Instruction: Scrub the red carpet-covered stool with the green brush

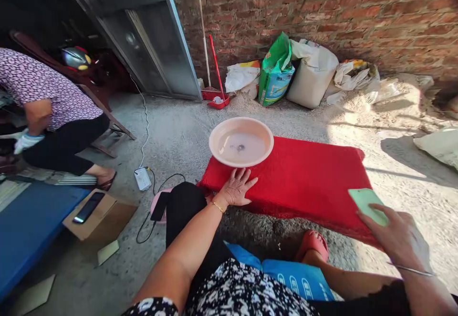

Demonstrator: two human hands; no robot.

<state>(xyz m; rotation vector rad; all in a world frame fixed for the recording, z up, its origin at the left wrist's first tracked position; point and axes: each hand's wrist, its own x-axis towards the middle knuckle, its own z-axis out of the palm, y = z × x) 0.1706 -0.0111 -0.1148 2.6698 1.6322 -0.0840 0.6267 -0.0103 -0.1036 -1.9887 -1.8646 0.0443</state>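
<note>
Fingers spread, my left hand (236,187) lies on the near edge of a red cloth (311,173) that covers a low bench. Just beyond its fingertips stands a pale pink basin (215,147) with cloudy liquid and a small dark spot in it. At the right end of the cloth, my right hand (400,232) grips a flat, pale green rectangular piece (368,204) between thumb and fingers. Its kind cannot be made out. The piece is over or on the cloth's edge; whether it touches is unclear.
On the left sits another person (57,101) wearing a white glove, near a blue surface (32,220). A phone (88,207) lies on a cardboard box (107,213); a power strip (142,178) and cables cross the floor. Sacks (313,75) and a red dustpan (219,101) line the brick wall.
</note>
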